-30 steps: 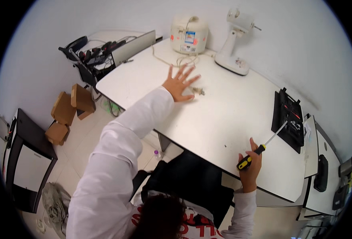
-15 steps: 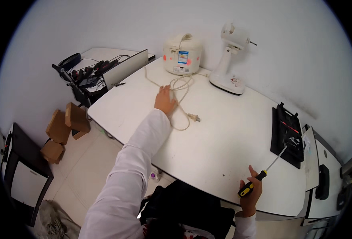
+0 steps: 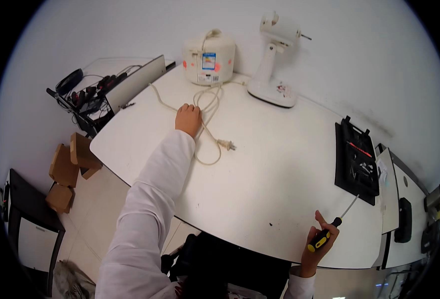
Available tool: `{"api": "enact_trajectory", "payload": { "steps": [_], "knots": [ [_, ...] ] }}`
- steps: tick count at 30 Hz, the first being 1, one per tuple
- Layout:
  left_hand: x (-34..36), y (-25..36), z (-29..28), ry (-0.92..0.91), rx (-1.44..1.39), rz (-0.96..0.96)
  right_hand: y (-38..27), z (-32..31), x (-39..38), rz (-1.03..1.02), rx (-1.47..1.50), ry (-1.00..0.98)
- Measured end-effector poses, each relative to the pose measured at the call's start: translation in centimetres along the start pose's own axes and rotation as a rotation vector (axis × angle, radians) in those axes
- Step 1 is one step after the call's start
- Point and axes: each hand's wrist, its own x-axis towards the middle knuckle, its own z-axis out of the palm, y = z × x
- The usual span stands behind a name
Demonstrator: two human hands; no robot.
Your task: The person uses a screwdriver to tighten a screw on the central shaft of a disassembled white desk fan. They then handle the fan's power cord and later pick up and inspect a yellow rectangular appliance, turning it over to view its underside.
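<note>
- The left hand (image 3: 188, 120), fanned wide a second ago, now rests over the cream power cord (image 3: 209, 133), fingers bunched; whether they grip it, I cannot tell.
- That brings the hand to the cord, looped on the bench (image 3: 250, 189) before the rice cooker (image 3: 209, 62), plug (image 3: 226, 144) uncovered.
- The right hand (image 3: 313, 255) keeps its fingers wrapped around the yellow-and-black screwdriver (image 3: 336, 222).

Wide head-worn view; downward over hands (image 3: 188, 121) and white table (image 3: 250, 184)

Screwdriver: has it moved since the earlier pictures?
Yes: the screwdriver has shifted toward the person; its tip, earlier over the black tool case, now shows at the case's near edge.
</note>
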Motion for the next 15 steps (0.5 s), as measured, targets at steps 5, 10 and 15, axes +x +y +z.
{"api": "enact_trajectory", "payload": {
  "steps": [5,10,15],
  "knots": [
    [-0.4,0.6,-0.8,-0.106,-0.126,-0.077,0.5,-0.2,0.0,-0.016,0.011,0.008],
    [-0.6,0.5,-1.1,0.032,-0.192,-0.192,0.6,-0.4,0.0,-0.011,0.067,-0.048],
    [0.8,4.8,-2.3,-0.102,-0.441,0.006,1.2,-1.4,0.0,0.000,-0.059,-0.235]
  ]
}}
